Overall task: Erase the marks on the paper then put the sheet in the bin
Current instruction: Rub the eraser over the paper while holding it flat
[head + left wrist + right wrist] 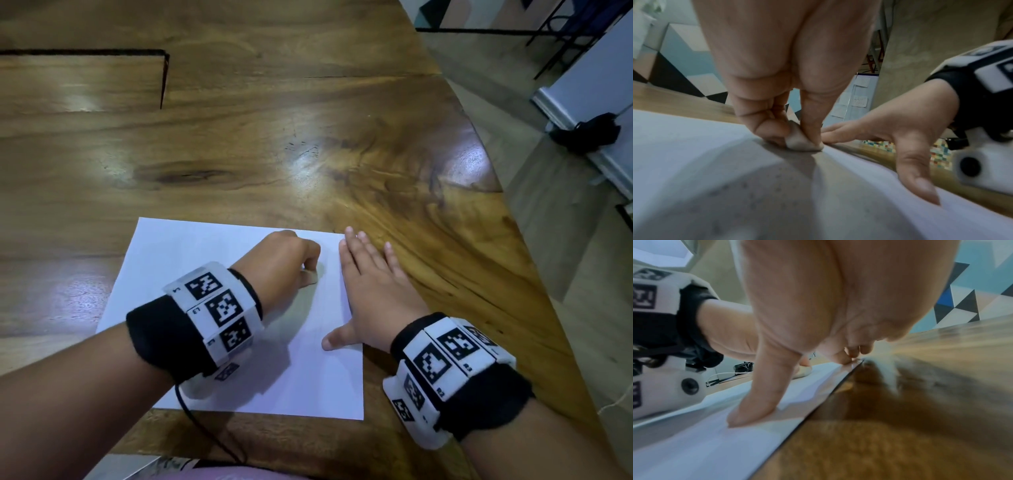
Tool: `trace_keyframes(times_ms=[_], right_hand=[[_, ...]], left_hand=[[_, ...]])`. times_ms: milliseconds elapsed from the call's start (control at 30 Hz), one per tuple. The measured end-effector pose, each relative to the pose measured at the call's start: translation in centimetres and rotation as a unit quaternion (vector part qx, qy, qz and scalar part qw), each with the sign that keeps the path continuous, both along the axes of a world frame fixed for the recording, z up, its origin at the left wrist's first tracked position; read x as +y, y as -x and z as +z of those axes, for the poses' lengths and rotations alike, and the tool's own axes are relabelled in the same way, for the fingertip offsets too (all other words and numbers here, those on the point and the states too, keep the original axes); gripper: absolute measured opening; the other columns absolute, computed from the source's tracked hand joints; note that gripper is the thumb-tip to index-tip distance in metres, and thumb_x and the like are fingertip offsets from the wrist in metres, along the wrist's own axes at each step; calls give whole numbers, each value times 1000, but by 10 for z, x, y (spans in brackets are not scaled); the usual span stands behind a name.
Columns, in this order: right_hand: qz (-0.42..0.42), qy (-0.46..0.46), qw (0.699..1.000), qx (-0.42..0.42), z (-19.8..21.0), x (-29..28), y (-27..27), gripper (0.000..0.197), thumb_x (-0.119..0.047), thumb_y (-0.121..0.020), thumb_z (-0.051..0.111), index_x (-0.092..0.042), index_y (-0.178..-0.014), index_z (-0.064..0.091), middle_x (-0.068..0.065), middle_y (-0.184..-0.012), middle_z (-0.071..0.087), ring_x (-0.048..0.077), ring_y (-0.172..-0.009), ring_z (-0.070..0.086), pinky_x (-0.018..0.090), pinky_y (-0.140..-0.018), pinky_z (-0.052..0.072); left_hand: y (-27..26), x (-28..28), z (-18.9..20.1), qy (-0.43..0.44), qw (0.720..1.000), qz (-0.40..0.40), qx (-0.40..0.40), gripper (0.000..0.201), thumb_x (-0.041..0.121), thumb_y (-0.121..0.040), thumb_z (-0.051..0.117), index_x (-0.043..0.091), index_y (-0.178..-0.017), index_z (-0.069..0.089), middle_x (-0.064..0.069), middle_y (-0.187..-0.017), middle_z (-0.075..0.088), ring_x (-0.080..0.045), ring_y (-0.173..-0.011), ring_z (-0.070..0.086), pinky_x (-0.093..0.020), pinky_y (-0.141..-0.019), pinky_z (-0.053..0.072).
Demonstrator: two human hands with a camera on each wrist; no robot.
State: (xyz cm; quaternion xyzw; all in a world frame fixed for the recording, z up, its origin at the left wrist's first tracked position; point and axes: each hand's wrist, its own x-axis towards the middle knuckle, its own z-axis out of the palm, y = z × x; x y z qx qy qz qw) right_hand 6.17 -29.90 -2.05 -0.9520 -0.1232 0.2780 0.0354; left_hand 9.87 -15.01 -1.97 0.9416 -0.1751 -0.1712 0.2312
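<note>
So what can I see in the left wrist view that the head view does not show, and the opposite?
Only the left wrist view shows the eraser pinched on the paper and small crumbs.

Only the head view shows the whole sheet and the wooden table.

Both show the left hand and the right hand flat at the paper's edge.

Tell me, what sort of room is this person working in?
Probably a home or a casual office or studio, not a workshop. The sheet of paper lies on a big polished wooden table, a wall with coloured triangles stands behind it, and paper notes hang on a board.
</note>
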Motion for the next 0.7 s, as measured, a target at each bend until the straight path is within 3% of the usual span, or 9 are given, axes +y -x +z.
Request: trace_keyframes(times_ms=[100, 200, 300, 367, 600, 700], right_hand=[[12, -31, 999, -6, 0, -2, 0, 138, -65, -62, 73, -13, -148, -21, 0, -151, -36, 12, -139, -31, 33, -114, -20], [13, -46, 999, -1, -3, -4, -2, 139, -65, -60, 74, -15, -148, -20, -3, -153, -33, 10, -141, -27, 31, -115, -16], [12, -38, 999, 2, -5, -5, -3, 141, -67, -58, 74, -15, -148, -21, -3, -152, -33, 10, -141, -27, 32, -116, -15], [16, -33, 999, 2, -5, -5, -3, 140, -68, -59, 73, -14, -148, -22, -3, -152, -34, 11, -141, -27, 33, -116, -16], [23, -27, 999, 5, -6, -6, -4, 140, -70, -61, 70, -13, -146, -25, -1, -151, -35, 13, -141, -28, 34, -115, -16], [25, -26, 999, 4, -6, -6, -3, 139, -69, -61, 70, -13, -146, -24, -1, -152, -35, 13, -141, -28, 34, -114, -17]], left_hand=[[-1, -2, 0, 0, 1000, 10, 5, 2, 10, -79, 59, 8, -80, 61, -3, -78, 47, -23, -76, 48, -30, -70, 41], [-2, -1, 1, -6, 1000, 16, 21, 2, 12, -78, 62, 10, -79, 62, 5, -66, 45, -21, -74, 48, -27, -66, 37], [-16, -3, 11, -27, 997, 8, 69, 8, 17, -73, 70, 13, -77, 65, 9, -60, 45, -18, -66, 47, -22, -54, 33], [-30, -10, 16, -33, 998, 6, 48, 11, 19, -72, 71, 11, -79, 67, 5, -63, 49, -17, -67, 47, -19, -49, 31], [-34, -21, 7, -16, 999, 37, -33, 8, 12, -78, 62, 7, -84, 65, -7, -82, 62, -22, -81, 53, -25, -67, 36], [-24, -18, 9, -36, 999, -33, 11, 10, 11, -77, 63, 7, -85, 67, 1, -69, 55, -17, -77, 48, -22, -64, 32]])
